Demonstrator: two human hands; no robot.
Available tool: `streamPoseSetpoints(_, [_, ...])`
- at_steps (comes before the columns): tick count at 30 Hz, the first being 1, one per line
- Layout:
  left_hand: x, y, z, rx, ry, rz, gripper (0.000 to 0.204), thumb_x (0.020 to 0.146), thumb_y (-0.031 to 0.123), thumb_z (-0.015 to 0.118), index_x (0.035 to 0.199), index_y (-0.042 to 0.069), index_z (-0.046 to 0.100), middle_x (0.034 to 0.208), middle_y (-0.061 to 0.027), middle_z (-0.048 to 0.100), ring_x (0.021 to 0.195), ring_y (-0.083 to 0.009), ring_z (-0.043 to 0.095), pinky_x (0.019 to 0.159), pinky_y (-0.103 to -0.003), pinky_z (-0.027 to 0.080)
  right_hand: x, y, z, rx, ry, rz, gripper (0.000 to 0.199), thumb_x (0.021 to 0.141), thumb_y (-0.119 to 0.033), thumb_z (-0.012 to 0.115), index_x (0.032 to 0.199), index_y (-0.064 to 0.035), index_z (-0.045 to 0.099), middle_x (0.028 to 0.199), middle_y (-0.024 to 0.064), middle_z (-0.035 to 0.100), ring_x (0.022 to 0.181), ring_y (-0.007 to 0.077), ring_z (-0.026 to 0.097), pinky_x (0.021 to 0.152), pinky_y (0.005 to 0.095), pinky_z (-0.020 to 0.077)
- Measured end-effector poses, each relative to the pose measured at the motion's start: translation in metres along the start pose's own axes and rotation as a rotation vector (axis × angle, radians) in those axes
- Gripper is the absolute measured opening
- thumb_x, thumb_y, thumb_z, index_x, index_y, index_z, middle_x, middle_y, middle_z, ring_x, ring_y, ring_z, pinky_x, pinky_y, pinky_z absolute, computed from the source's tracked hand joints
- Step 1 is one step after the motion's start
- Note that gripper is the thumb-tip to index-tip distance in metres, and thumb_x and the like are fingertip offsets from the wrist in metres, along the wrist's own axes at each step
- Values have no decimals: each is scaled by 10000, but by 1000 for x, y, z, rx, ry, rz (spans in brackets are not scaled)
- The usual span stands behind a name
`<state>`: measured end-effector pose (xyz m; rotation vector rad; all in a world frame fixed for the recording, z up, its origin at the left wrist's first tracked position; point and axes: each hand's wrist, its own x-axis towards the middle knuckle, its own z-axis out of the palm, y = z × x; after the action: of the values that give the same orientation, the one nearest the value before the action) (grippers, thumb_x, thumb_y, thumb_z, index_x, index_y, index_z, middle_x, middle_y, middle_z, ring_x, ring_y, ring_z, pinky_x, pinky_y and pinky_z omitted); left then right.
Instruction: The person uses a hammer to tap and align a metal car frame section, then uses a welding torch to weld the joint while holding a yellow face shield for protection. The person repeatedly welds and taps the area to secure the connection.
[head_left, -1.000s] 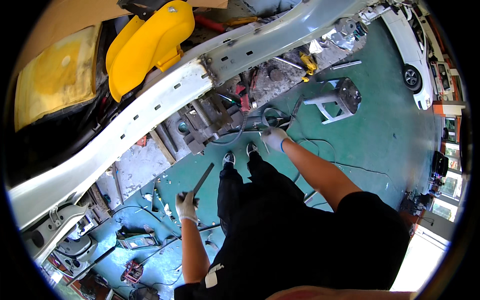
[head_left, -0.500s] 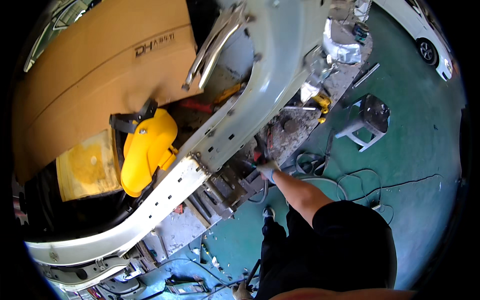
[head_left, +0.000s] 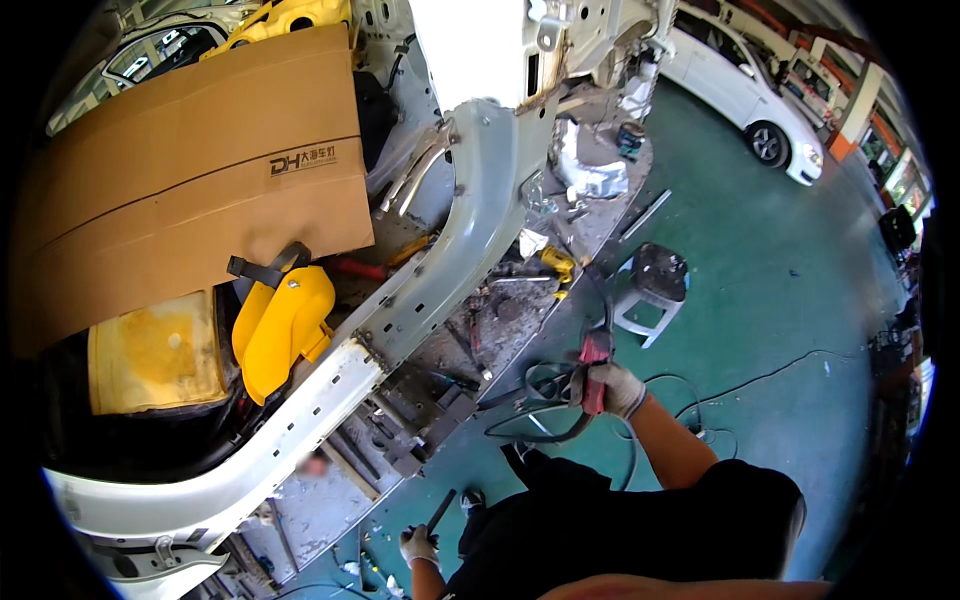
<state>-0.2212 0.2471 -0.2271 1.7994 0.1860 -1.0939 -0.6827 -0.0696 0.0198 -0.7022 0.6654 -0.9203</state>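
**Gloved hands on tools beside a stripped car body**

Half a second earlier the view sat low against the car frame, with the right hand pressed in among the parts beneath the sill and the left hand all but out of sight at the bottom edge. Now the view has swung outward over the green floor, and both hands show clear of the body shell.

The right hand, in a pale work glove, is raised on an outstretched forearm that runs in from the lower right. Its fingers are clenched around a red-handled tool, which stands roughly upright in the fist, just beside loops of dark cable lying on the floor. What kind of tool it is cannot be made out at this size.

The left hand, also gloved, is held low near the bottom edge, forearm bent upward. Its fingers are wrapped around a short dark metal bar that angles up and to the right, near the person's dark shoe.

Left of both hands runs the pale grey-white steel sill of the stripped car body, with a yellow moulded plastic part and a large brown cardboard sheet above it. A small white plastic stool stands on the floor beyond the right hand, and a white car is parked well apart.
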Motion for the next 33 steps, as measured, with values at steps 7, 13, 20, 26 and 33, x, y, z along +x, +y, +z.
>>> streamPoseSetpoints(7, [74,-12,-41,22,3,-112,243,905,44,705,1044,125,522,843,-78,577,463,-207,505,401,-358,461,47,-129,181,-782,469,-214,231,939,-208,706,1028,-5,644,779,80,677,632,179,671,592,338,557])
streamPoseSetpoints(13, [116,-59,-105,30,68,-230,279,936,42,694,1138,139,528,945,-64,612,666,-240,622,469,-371,496,81,-168,219,-1139,719,-194,260,909,-233,697,1020,-1,656,758,66,660,604,161,625,531,352,514])
streamPoseSetpoints(20, [137,-99,-165,31,223,-287,428,949,34,659,1353,136,561,1130,-98,681,815,-284,667,531,-440,496,78,-175,278,-1293,830,-95,214,915,-199,655,1018,-15,619,754,65,638,592,174,596,506,392,525])
streamPoseSetpoints(26, [145,-110,-167,-43,217,-420,446,964,66,675,1376,212,584,1296,-81,682,1036,-324,684,675,-544,523,80,-179,283,-1270,909,4,232,905,-245,663,866,-17,635,730,90,657,582,212,641,485,409,526])
streamPoseSetpoints(33, [148,-111,-151,-73,100,-225,294,922,30,686,1154,168,568,1050,-103,674,728,-285,642,528,-466,507,101,-176,253,-1289,922,-60,344,914,-377,666,829,-45,696,704,83,676,584,222,667,520,421,523])
